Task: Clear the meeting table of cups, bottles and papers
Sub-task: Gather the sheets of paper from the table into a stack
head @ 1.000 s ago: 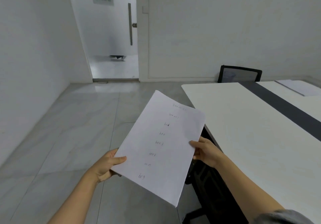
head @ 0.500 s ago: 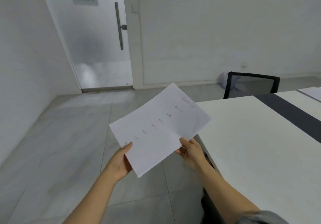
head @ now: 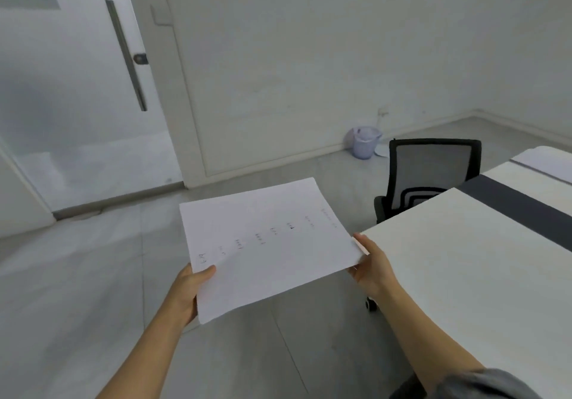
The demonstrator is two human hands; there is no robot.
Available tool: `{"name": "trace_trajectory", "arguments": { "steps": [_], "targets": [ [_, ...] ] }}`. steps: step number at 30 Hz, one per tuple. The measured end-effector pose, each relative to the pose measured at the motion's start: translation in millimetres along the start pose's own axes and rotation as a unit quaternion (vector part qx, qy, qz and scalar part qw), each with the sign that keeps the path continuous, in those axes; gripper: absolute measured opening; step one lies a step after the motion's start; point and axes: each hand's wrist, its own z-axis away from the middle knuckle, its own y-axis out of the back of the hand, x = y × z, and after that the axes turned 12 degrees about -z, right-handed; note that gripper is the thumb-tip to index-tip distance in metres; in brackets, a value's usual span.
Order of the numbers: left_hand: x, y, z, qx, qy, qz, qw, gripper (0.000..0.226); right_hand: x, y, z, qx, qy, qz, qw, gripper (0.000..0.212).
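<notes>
Sheet swung clockwise since a second ago, so the paper (head: 272, 244) lay nearly flat, its long axis running left to right and its heading end pointing toward the office chair (head: 433, 169). Left hand (head: 188, 293) pinched the near-left corner, thumb on top. Right hand (head: 371, 265) gripped the right edge. It hung over the floor, just beside the meeting table (head: 464, 259) corner.

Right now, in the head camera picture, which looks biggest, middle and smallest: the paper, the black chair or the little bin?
1. sheet of paper, helped by being nearest the camera
2. black chair
3. waste bin
</notes>
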Motion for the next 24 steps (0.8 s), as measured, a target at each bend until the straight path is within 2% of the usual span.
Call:
{"name": "trace_trajectory", "arguments": {
  "steps": [6,9,12,15,24],
  "targets": [
    [27,2,-137,-0.083,0.036,-0.022,0.996,0.024,-17,-25,-81,0.038,0.0,0.203,0.978,0.017],
    [36,-17,-202,-0.113,0.043,-0.037,0.992,0.024,-26,-31,-130,0.026,-0.007,0.252,0.967,0.02],
    [49,-41,-284,-0.137,0.045,-0.049,0.988,0.023,-39,-39,-201,0.042,0.005,0.261,0.964,0.015],
    [66,-66,-362,-0.159,0.056,-0.048,0.985,0.023,-59,-54,-280,0.064,0.025,0.251,0.965,0.022],
    [118,-141,-543,-0.161,0.091,-0.051,0.981,0.023,-126,-105,-432,0.073,0.073,0.244,0.964,0.024]
  ]
}}
